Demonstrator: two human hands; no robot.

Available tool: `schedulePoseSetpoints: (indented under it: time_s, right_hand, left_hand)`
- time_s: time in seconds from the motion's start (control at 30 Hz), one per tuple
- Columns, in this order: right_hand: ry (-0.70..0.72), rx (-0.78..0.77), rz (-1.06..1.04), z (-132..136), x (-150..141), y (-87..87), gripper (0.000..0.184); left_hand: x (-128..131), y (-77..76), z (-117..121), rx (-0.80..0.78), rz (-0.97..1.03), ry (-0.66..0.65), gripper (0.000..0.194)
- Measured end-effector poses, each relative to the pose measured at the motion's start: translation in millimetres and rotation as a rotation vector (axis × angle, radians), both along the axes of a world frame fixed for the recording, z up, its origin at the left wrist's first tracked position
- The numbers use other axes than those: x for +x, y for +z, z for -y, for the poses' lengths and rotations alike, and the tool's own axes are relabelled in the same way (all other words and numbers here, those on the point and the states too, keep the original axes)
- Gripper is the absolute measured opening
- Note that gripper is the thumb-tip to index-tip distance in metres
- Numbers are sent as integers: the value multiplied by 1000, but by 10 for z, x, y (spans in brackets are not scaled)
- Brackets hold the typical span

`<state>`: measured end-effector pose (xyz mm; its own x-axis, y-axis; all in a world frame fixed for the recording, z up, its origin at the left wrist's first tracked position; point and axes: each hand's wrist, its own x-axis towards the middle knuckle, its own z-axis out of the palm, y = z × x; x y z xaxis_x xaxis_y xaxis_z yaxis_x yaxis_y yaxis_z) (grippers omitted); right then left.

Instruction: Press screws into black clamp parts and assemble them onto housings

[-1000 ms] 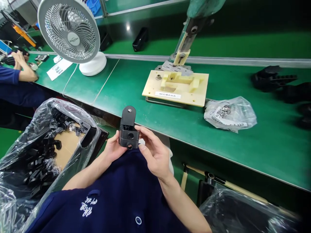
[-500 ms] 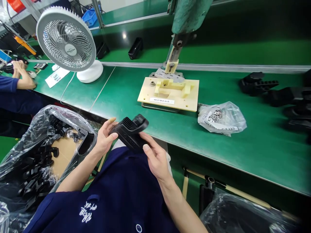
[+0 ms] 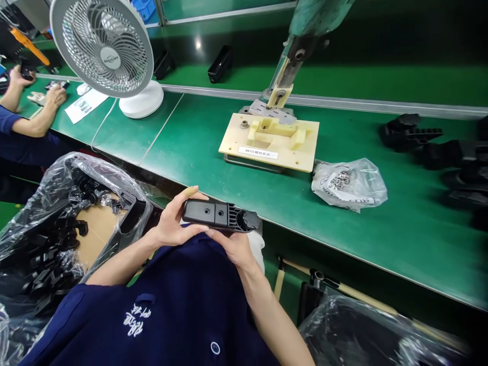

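I hold a long black plastic part (image 3: 219, 214) level in front of my chest, its flat face with small holes turned up. My left hand (image 3: 176, 221) grips its left end, fingers curled behind it and one taped fingertip raised. My right hand (image 3: 231, 244) supports it from below, fingers closed under the ribbed right end. Beyond it on the green bench (image 3: 381, 223) sits a cream jig plate (image 3: 305, 152) under a green press arm (image 3: 293, 48).
A plastic-lined box of black parts (image 3: 57, 223) stands at my left. A white desk fan (image 3: 102, 48), a small bag of hardware (image 3: 348, 185) and several black parts (image 3: 430, 145) lie on the bench. Another person's hands (image 3: 34, 89) work at far left. A second bag (image 3: 366, 335) is lower right.
The black part was upright, then tilted, and now lies flat and horizontal between both hands. My right hand shifted from its side to beneath it. The view swung slightly.
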<state>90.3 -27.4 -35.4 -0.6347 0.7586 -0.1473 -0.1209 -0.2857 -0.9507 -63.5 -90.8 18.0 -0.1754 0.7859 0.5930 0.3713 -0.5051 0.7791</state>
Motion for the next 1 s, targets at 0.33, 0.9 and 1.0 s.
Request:
schedulePoseSetpoints:
  time_s: [0.33,0.9,1.0]
  right_hand:
    - [40,113,-150,-82,-68,42,51]
    - [-269,643,19,-283,-93,63,50]
    - [-318,708,38,-368,-124,37,52]
  left_hand:
    - [7,109,-6,-132,137,56,71]
    - [3,-66,-240,-355,590,69,74]
    - [40,-101,-310,-387,693,91,64]
